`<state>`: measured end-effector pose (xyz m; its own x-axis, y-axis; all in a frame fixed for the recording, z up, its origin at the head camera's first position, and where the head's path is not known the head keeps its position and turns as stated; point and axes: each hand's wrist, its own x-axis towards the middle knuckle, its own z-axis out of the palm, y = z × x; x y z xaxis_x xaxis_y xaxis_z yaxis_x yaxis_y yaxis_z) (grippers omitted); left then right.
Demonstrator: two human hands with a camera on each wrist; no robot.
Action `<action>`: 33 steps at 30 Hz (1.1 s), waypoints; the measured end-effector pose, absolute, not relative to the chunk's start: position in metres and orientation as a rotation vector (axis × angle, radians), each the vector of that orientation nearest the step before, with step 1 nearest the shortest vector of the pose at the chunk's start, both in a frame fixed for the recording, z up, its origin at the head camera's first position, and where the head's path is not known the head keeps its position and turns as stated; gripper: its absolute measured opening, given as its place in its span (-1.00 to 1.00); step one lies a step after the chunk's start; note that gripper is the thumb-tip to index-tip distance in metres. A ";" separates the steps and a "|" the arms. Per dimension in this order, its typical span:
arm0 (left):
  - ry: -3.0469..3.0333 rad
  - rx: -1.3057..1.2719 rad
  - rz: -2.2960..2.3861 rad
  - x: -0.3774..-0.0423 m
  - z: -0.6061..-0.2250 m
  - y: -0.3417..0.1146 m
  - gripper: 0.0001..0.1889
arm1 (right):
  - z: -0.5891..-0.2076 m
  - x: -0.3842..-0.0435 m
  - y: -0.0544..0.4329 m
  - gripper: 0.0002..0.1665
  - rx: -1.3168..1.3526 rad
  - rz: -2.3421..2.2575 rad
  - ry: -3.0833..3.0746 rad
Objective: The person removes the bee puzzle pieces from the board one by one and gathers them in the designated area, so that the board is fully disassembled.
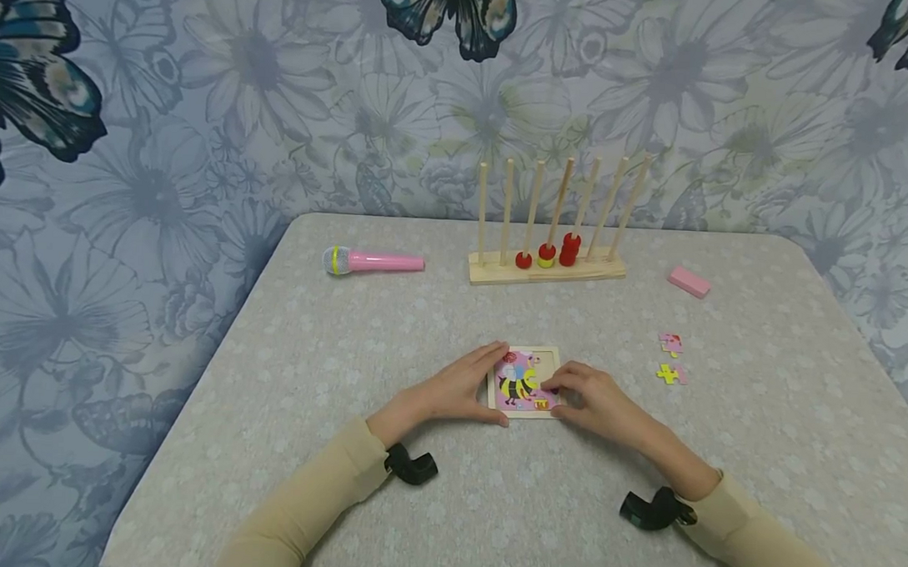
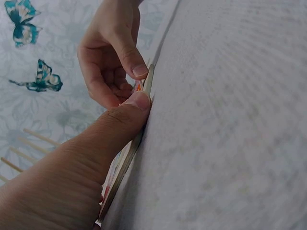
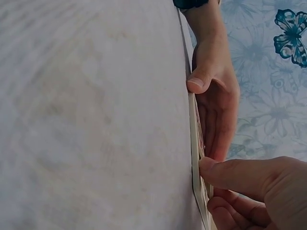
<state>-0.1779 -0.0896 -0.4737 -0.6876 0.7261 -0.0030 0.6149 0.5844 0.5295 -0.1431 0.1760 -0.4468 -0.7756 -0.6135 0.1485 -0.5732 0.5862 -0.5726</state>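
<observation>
Touching bee-printed puzzle (image 1: pixel 518 389), left hand (image 1: pixel 461 385), right hand (image 1: pixel 598 403), orange patch (image 1: pixel 541 404) illegible

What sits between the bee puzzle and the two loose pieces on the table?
The right hand, at the bee puzzle's side, then bare tablecloth up to the loose pieces; the head view shows this.

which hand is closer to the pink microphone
Left. The left hand, at the puzzle frame, is in front and right of the microphone; the right hand is farther right, at the frame's right edge.
</observation>
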 end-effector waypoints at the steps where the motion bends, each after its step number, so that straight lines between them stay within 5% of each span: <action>1: 2.595 1.118 0.742 -0.178 -0.474 -0.089 0.16 | -0.447 -0.143 0.176 -0.62 -1.017 -0.958 2.739; 33: 2.610 1.126 0.719 -0.177 -0.473 -0.090 0.12 | -0.446 -0.140 0.173 -0.60 -1.097 -0.886 2.811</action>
<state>-0.1775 -0.0897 -0.4735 -0.6863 0.7273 0.0011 0.6254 0.5893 0.5114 -0.1398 0.1734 -0.4455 -0.7568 -0.6225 0.1993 -0.6243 0.5981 -0.5025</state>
